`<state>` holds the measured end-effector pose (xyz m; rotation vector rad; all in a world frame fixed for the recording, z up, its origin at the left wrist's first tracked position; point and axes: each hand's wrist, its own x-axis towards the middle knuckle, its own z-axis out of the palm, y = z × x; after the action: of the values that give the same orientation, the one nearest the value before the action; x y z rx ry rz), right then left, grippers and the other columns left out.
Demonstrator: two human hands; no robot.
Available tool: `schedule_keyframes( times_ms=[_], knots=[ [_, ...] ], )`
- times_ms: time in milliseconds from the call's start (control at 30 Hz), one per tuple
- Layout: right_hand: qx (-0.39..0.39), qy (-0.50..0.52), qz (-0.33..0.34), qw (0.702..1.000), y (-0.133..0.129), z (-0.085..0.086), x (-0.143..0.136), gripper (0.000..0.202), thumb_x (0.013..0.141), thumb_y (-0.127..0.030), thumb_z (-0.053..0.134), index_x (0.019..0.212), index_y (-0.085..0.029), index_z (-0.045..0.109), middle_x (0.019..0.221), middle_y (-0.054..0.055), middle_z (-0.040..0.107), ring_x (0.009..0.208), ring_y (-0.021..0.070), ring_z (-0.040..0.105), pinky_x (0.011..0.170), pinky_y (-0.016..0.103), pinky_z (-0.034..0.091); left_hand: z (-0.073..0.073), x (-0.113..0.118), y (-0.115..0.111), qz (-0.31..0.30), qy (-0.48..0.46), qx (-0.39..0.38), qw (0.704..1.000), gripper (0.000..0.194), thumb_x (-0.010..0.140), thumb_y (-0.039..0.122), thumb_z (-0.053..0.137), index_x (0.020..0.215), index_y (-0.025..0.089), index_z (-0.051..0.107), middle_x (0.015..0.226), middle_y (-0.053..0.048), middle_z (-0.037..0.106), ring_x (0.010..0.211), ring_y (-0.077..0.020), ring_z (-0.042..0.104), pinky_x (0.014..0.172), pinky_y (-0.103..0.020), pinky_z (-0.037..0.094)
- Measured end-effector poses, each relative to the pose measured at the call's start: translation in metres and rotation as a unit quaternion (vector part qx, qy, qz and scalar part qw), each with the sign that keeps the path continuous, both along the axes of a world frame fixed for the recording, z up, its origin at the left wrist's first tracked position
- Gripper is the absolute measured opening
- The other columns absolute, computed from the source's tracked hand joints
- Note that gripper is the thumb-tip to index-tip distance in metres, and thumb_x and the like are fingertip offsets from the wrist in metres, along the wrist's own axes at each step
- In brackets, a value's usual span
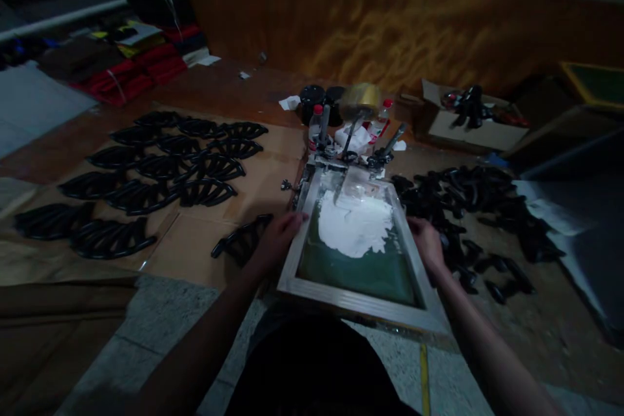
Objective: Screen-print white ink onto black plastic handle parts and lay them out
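A rectangular metal frame (358, 312) with a green mesh (361, 276) lies in front of me, held by a clamp fixture at its far end. White paste (353, 224) covers the far and middle part of the mesh, and a pale scraper (358, 183) rests in it. My left hand (285, 234) is at the frame's left side, its fingers on the edge. At the right side, my right hand (425, 240) touches the frame's edge. Both hands have their fingers bent round the sides; their undersides are hidden.
Black curved finger-like pieces (141, 195) lie in rows on cardboard (195, 250) at left. Black pieces (468, 188) are heaped at right. Behind the fixture are red-capped bottles (315, 125) and black jars (312, 96). An open cardboard box (478, 134) stands at back right.
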<state>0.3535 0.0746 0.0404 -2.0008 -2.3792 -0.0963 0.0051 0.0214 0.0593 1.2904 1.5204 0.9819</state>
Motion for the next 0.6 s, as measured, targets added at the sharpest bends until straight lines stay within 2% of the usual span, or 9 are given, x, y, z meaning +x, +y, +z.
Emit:
schedule_keyframes(
  times_ms=[67, 133, 167, 200, 267, 333, 400, 500, 600],
  knots=[
    [0.063, 0.081, -0.030, 0.994, 0.018, 0.009, -0.003, 0.043, 0.094, -0.025, 0.037, 0.123, -0.008, 0.065, 0.114, 0.017, 0.068, 0.100, 0.0258, 0.066, 0.083, 0.038, 0.056, -0.029, -0.001, -0.012, -0.020, 0.011, -0.057, 0.998, 0.054, 0.088, 0.046, 0.050, 0.132, 0.016, 0.059, 0.099, -0.008, 0.073, 0.086, -0.0230, 0.067, 0.077, -0.035, 0.055],
    [0.122, 0.145, 0.003, 0.982, 0.034, 0.019, -0.030, 0.049, 0.090, -0.032, 0.052, 0.133, -0.010, 0.057, 0.134, 0.020, 0.057, 0.120, 0.0300, 0.056, 0.096, 0.043, 0.049, -0.053, 0.001, -0.015, -0.033, 0.026, -0.076, 0.996, 0.062, 0.089, 0.041, 0.048, 0.144, 0.013, 0.046, 0.103, -0.011, 0.073, 0.087, -0.0239, 0.068, 0.080, -0.037, 0.056],
    [0.127, 0.159, 0.036, 0.978, 0.039, 0.023, -0.049, 0.055, 0.087, -0.035, 0.058, 0.136, -0.011, 0.054, 0.140, 0.020, 0.051, 0.125, 0.0318, 0.051, 0.099, 0.045, 0.046, -0.063, 0.002, -0.014, -0.036, 0.035, -0.071, 0.996, 0.063, 0.090, 0.040, 0.047, 0.146, 0.012, 0.044, 0.109, -0.012, 0.072, 0.093, -0.0249, 0.068, 0.085, -0.039, 0.055],
    [0.108, 0.153, 0.068, 0.980, 0.043, 0.027, -0.069, 0.057, 0.085, -0.035, 0.062, 0.136, -0.012, 0.053, 0.141, 0.020, 0.049, 0.126, 0.0329, 0.049, 0.100, 0.045, 0.045, -0.071, 0.002, -0.013, -0.038, 0.043, -0.061, 0.996, 0.062, 0.090, 0.039, 0.047, 0.146, 0.011, 0.044, 0.117, -0.014, 0.070, 0.101, -0.0259, 0.067, 0.091, -0.041, 0.053],
    [0.014, 0.112, 0.100, 0.989, 0.043, 0.033, -0.105, 0.045, 0.084, -0.031, 0.064, 0.125, -0.013, 0.059, 0.129, 0.018, 0.058, 0.118, 0.0315, 0.054, 0.094, 0.041, 0.046, -0.083, 0.002, -0.009, -0.044, 0.048, -0.048, 0.997, 0.061, 0.090, 0.038, 0.048, 0.145, 0.012, 0.045, 0.131, -0.015, 0.064, 0.114, -0.0273, 0.063, 0.101, -0.043, 0.048],
    [-0.087, 0.064, 0.101, 0.989, 0.032, 0.033, -0.127, 0.027, 0.087, -0.026, 0.060, 0.111, -0.015, 0.065, 0.111, 0.015, 0.067, 0.104, 0.0275, 0.060, 0.085, 0.033, 0.047, -0.090, 0.001, -0.006, -0.053, 0.040, -0.054, 0.996, 0.060, 0.090, 0.040, 0.049, 0.145, 0.014, 0.046, 0.135, -0.014, 0.062, 0.118, -0.0276, 0.061, 0.104, -0.044, 0.047],
    [-0.139, 0.028, 0.125, 0.982, 0.011, 0.028, -0.132, 0.020, 0.090, -0.021, 0.054, 0.105, -0.016, 0.066, 0.104, 0.013, 0.069, 0.099, 0.0251, 0.061, 0.079, 0.029, 0.046, -0.093, 0.000, -0.006, -0.056, 0.027, -0.056, 0.997, 0.059, 0.091, 0.040, 0.049, 0.144, 0.014, 0.047, 0.138, -0.014, 0.060, 0.120, -0.0276, 0.060, 0.105, -0.043, 0.046],
    [-0.157, 0.015, 0.241, 0.958, -0.021, 0.021, -0.117, 0.025, 0.091, -0.013, 0.048, 0.109, -0.016, 0.065, 0.108, 0.012, 0.069, 0.103, 0.0240, 0.057, 0.080, 0.029, 0.045, -0.095, -0.001, -0.007, -0.053, 0.019, -0.049, 0.997, 0.058, 0.091, 0.040, 0.050, 0.143, 0.014, 0.048, 0.142, -0.013, 0.057, 0.127, -0.0274, 0.056, 0.110, -0.042, 0.042],
    [-0.185, 0.045, 0.350, 0.917, -0.031, 0.021, -0.100, 0.024, 0.088, -0.009, 0.051, 0.104, -0.018, 0.067, 0.105, 0.008, 0.070, 0.099, 0.0218, 0.057, 0.080, 0.029, 0.044, -0.093, 0.000, -0.007, -0.046, 0.015, -0.067, 0.997, 0.059, 0.091, 0.040, 0.050, 0.143, 0.013, 0.047, 0.138, -0.014, 0.060, 0.121, -0.0276, 0.060, 0.107, -0.043, 0.044]
  ],
)
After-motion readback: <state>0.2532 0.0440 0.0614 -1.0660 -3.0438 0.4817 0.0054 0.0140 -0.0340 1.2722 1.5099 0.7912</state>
